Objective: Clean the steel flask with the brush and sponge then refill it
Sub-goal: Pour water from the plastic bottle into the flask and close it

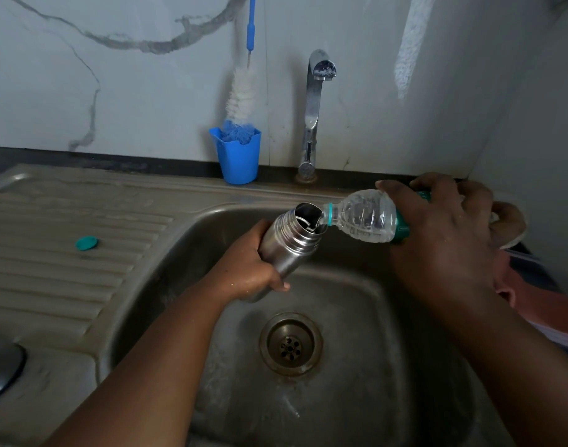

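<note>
We note flask (284, 246) tilted over sink (356, 317), long axis running lower left to upper right, open mouth up-right. Water bottle (363, 219) lies near level, neck touching flask rim. Our left hand (247, 269) reaches in from below, fingers wrapped round flask's lower body. Our right hand (443, 227) grips bottle from above, knuckles up. Flask steel, ribbed neck, uncapped. Brush (242, 91) stands in blue cup (237, 156) beside tap (313, 114). Teal cap (87, 243) on drainboard (66, 253).

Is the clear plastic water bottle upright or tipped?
Tipped: the clear plastic water bottle lies nearly sideways, its uncapped neck at the open mouth of the steel flask.
</note>
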Demonstrator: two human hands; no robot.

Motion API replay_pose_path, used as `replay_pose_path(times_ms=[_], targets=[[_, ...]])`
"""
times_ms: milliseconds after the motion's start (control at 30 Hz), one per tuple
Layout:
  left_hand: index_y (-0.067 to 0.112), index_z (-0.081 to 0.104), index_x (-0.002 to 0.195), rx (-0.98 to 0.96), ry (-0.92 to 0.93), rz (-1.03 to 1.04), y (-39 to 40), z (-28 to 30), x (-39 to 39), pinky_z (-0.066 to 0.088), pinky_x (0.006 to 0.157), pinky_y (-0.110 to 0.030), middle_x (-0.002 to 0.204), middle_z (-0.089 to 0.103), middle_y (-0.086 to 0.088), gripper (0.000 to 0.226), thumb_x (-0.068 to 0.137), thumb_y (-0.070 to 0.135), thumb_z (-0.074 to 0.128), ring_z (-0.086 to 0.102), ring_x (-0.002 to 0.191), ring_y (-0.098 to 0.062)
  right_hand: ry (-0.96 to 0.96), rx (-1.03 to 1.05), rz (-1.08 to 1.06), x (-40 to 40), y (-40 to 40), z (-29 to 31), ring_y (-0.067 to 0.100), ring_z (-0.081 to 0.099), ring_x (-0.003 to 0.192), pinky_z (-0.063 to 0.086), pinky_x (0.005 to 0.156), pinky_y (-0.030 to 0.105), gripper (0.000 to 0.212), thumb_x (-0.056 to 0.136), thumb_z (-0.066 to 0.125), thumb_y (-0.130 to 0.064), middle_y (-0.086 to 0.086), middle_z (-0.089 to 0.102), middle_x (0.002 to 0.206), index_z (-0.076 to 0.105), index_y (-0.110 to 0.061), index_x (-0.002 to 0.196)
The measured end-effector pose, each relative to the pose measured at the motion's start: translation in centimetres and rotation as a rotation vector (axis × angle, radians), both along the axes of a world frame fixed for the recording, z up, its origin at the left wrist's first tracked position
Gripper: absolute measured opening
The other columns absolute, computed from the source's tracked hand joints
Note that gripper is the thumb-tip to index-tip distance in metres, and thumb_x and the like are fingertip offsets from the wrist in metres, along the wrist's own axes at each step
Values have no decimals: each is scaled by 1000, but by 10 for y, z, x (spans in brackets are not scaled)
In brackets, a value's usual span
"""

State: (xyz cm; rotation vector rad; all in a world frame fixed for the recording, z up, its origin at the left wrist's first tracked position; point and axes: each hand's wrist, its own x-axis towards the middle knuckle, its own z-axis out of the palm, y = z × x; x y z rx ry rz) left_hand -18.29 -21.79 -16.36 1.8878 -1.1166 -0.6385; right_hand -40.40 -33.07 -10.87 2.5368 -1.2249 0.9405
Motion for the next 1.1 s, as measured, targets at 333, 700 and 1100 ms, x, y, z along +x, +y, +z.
replay_pose_path(times_ms=[333,700,1100], targets=[[28,47,135,-18,60,2,0,2,-1,45,74,-19,117,63,9,96,54,-2,90,58,102,-6,101,-75,50,2,-2,25,41,27,125,27,95,62,78,66,80,-6,11,44,135,51,-31,134],[33,48,127,-43,90,20,0,2,-2,47,75,-23,115,64,9,91,54,-3,90,60,103,-7,105,-166,54,9,-4,33,40,30,119,20,94,51,77,59,86,-6,14,50,129,56,-26,128],[34,50,126,-47,74,21,-1,1,-3,50,78,-27,113,66,9,91,52,1,91,62,102,-9,213,-243,105,8,-5,49,43,34,119,21,94,53,80,55,88,-8,18,53,127,59,-23,128]])
